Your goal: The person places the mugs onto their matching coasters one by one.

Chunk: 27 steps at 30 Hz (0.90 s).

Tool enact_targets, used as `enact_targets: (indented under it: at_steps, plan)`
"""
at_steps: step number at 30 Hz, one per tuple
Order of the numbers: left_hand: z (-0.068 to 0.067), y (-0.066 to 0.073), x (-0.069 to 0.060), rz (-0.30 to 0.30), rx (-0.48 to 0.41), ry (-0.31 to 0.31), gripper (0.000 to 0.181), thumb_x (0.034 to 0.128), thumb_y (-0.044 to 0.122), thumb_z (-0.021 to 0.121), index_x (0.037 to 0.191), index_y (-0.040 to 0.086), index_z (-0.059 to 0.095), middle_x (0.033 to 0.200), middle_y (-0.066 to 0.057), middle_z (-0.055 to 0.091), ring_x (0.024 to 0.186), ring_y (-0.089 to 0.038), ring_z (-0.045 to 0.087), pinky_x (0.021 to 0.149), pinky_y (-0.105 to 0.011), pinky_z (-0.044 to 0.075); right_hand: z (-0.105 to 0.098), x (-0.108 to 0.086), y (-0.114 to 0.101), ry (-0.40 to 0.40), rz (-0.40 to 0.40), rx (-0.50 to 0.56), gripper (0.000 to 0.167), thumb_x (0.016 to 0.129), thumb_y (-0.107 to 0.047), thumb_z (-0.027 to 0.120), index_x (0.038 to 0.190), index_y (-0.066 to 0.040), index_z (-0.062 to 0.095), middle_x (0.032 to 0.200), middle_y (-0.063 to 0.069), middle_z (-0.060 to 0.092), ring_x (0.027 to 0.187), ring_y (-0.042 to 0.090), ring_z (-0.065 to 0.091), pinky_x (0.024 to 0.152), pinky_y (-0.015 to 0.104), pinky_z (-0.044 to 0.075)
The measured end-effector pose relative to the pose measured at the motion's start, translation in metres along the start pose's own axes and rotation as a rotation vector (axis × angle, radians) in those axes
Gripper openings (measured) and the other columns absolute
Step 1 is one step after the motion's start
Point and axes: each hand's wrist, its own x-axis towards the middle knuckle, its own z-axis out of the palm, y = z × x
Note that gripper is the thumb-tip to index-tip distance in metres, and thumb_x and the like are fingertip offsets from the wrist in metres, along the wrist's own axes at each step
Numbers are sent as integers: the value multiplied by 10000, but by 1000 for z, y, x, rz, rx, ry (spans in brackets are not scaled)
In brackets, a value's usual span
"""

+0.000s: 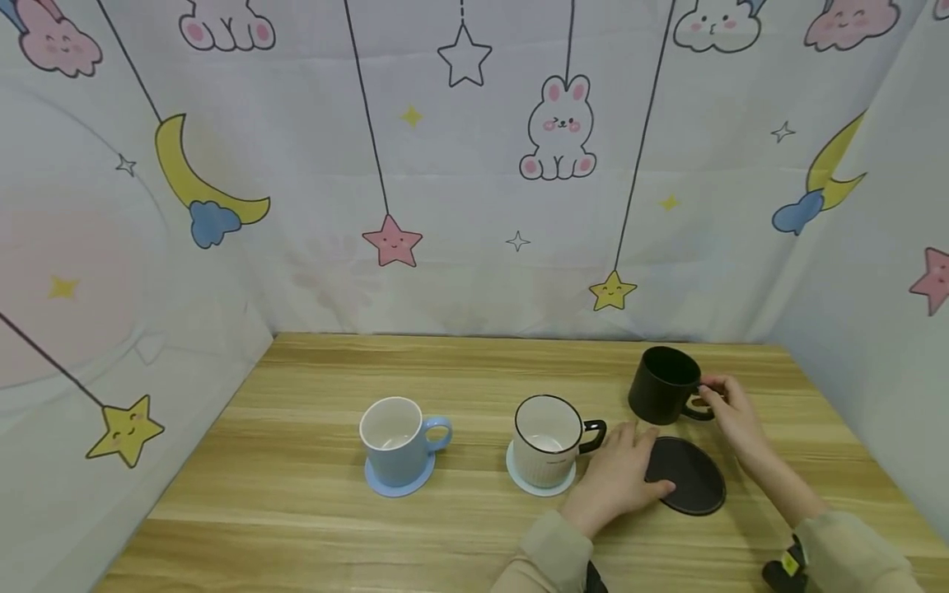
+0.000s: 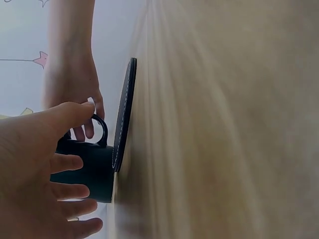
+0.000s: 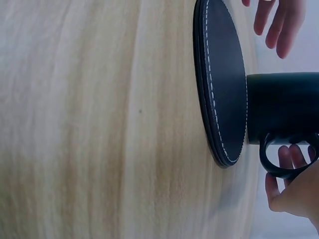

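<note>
A black mug (image 1: 664, 385) stands upright at the back right, with its handle toward my right hand (image 1: 734, 418). That hand's fingers grip the handle, as the right wrist view also shows around the mug (image 3: 284, 107). In front of the mug lies a round black coaster (image 1: 688, 478) with pale stitching near its edge (image 3: 227, 84). My left hand (image 1: 619, 469) hovers at the coaster's left side, fingers spread and holding nothing. In the left wrist view the left hand's fingers (image 2: 75, 191) overlap the mug; whether they touch it is unclear.
A white mug with black rim (image 1: 547, 441) sits on a pale coaster (image 1: 539, 487), close to my left hand. Farther left, a blue mug (image 1: 400, 445) sits on a blue coaster (image 1: 399, 487). A patterned cloth (image 1: 460, 288) hangs behind the wooden table (image 1: 311, 527).
</note>
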Motion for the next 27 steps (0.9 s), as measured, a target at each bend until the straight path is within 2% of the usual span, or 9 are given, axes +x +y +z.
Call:
enact_targets:
  at_steps: [6, 11, 20, 27]
  plan:
    - [3, -3, 5, -25, -21, -57, 756, 846, 566, 641, 1479, 263, 357, 1556, -73, 322, 1432, -220, 349, 1041, -360, 456, 1, 1, 4, -2, 20, 30, 406, 1046, -263, 367, 1230, 94, 428, 881, -229, 540, 791, -64, 550, 729, 127, 484]
    - [5, -2, 8, -23, 21, -92, 781, 834, 598, 632, 1485, 277, 343, 1553, -46, 330, 1439, -212, 336, 1059, -350, 440, 1, 2, 5, 0, 50, 19, 394, 1047, -275, 361, 1168, 87, 459, 808, -194, 543, 745, -35, 549, 695, 139, 485]
    - [7, 1, 13, -8, 94, -111, 789, 822, 628, 625, 1476, 277, 356, 1526, -5, 371, 1426, -186, 356, 1078, -350, 421, -2, 5, 2, -33, 87, -30, 427, 1044, -288, 360, 1121, 101, 520, 801, -169, 577, 715, -17, 558, 674, 162, 492]
    - [8, 3, 14, -34, 130, -113, 801, 794, 647, 645, 1457, 280, 386, 1487, 27, 407, 1411, -162, 369, 1061, -344, 434, -4, 7, 1, -72, 123, -50, 458, 1046, -312, 336, 1152, 92, 522, 826, -156, 585, 731, -18, 564, 697, 163, 489]
